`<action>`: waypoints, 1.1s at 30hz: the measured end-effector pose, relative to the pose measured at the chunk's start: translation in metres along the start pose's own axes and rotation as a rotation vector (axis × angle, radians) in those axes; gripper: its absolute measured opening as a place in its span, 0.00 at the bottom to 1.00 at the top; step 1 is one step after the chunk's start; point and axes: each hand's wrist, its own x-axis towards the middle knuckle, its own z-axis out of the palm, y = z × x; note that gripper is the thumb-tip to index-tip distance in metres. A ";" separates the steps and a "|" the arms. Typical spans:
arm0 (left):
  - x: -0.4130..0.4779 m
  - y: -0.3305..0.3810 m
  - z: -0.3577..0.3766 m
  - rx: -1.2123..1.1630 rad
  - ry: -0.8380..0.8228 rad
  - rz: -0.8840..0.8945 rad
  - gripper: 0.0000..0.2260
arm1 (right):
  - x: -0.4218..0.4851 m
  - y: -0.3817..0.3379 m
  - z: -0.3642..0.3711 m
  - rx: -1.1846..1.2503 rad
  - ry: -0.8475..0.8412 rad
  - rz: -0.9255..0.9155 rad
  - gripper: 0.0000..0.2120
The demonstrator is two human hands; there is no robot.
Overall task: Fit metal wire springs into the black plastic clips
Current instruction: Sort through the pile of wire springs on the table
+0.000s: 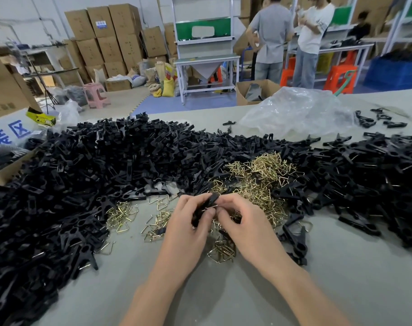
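Clutching one black plastic clip (211,200), left hand (188,223) and right hand (243,220) both in a closed grip round it, fingers (206,217) hiding its middle.

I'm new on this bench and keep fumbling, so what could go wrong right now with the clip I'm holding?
One: the left hand and right hand both pinch one black clip at the fingertips; if a spring slips while pressed in, it might flick out or nick a finger. Two: the loose springs lie tangled around your hands, so the next grab may lift several at once.
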 end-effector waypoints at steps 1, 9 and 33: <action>0.000 -0.001 0.000 0.005 0.000 -0.011 0.11 | 0.000 0.000 -0.001 0.014 -0.005 0.015 0.07; 0.001 -0.003 -0.004 -0.003 0.049 -0.108 0.15 | -0.003 -0.002 -0.004 0.098 -0.017 0.045 0.05; -0.001 0.019 -0.004 -0.499 -0.045 -0.261 0.16 | 0.008 -0.004 -0.009 0.578 0.065 0.155 0.13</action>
